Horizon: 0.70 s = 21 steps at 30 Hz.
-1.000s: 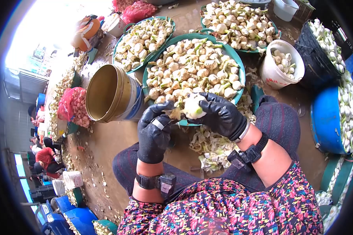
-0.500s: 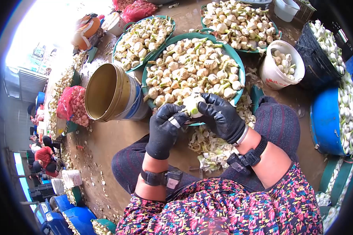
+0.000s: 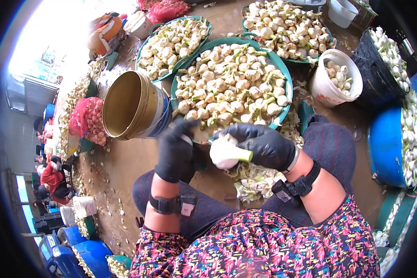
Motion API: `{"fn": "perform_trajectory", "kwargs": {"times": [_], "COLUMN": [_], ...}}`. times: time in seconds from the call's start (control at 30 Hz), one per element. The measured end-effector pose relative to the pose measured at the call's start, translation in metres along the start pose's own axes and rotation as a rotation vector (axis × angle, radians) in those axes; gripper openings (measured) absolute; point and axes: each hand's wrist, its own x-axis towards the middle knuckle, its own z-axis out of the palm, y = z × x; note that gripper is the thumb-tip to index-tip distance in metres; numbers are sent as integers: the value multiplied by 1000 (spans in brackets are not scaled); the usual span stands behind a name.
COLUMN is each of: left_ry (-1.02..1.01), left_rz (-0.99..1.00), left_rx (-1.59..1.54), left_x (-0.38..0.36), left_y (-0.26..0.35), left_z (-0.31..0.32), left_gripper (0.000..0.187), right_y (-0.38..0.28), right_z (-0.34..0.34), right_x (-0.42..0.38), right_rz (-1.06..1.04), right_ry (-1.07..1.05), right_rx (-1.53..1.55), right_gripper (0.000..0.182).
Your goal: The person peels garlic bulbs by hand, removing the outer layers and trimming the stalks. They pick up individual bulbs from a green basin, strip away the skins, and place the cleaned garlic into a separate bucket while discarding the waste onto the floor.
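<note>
My right hand [image 3: 264, 146], in a black glove, is closed round a white garlic bulb [image 3: 224, 154] with a short green cut stem. The bulb looks peeled and smooth, its stem tipped to the right. To the left, apart from the bulb, my gloved left hand [image 3: 175, 150] is smeared by motion; its fingers do not show clearly. A pale band sits near its thumb. Just beyond both hands stands a green tub [image 3: 289, 88] heaped with unpeeled garlic bulbs [image 3: 231, 83]. Below my right hand lies a pile of garlic skins [image 3: 257, 181].
A large bucket [image 3: 127, 106] stands left of the tub. At right are a white bucket [image 3: 337, 76] holding peeled bulbs, a black basket [image 3: 375, 69] and a blue barrel [image 3: 384, 143]. More garlic tubs stand behind. A person in red [image 3: 55, 180] sits far left.
My left hand has come away from the bulb, moving left and down. My right hand has lowered the bulb slightly and turned its stem to the right.
</note>
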Motion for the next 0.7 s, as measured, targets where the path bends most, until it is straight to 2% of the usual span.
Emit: {"fn": "perform_trajectory", "kwargs": {"times": [0.07,0.1,0.13,0.2,0.23,0.33,0.37,0.4,0.47,0.5,0.53,0.6,0.67,0.7], "left_ry": [-261,-282,-287,-225,-318,-227,-206,-208,-93,-85,-88,-52,-58,-83], "left_rz": [19,-173,-174,-401,-387,-275,-310,-314,-352,-360,-365,-273,-273,-272], "left_rx": [153,-147,-144,-952,-1044,-1207,-1338,-1338,-1252,-1209,-1210,-938,-877,-819], "left_x": [-23,-32,-29,-29,-27,-23,-22,-23,-23,-23,-22,-18,-17,-17], "left_y": [-24,-26,-15,19,38,51,54,52,43,37,33,29,27,26], "left_z": [11,16,19,20,16,30,33,34,36,34,34,36,37,37], "left_gripper": [37,50,50,64,72,71,69,69,68,64,64,58,54,55], "right_y": [-6,-11,-13,-4,-2,1,2,2,-2,-4,-8,-18,-11,-10], "right_z": [-7,-6,-5,-9,-8,2,5,4,0,-5,-7,2,4,3], "right_x": [1,1,1,6,9,10,12,11,12,12,10,4,4,3], "right_rz": [-98,-113,-127,-161,-198,-160,-197,-197,-210,-194,-170,14,-24,-56], "right_ry": [47,101,160,169,170,205,228,231,409,451,436,387,408,413], "right_rx": [67,-52,-165,-177,-201,-217,-243,-240,-459,-276,-286,-433,-533,-860], "right_gripper": [41,41,41,41,41,41,38,38,30,22,16,12,13,13]}}
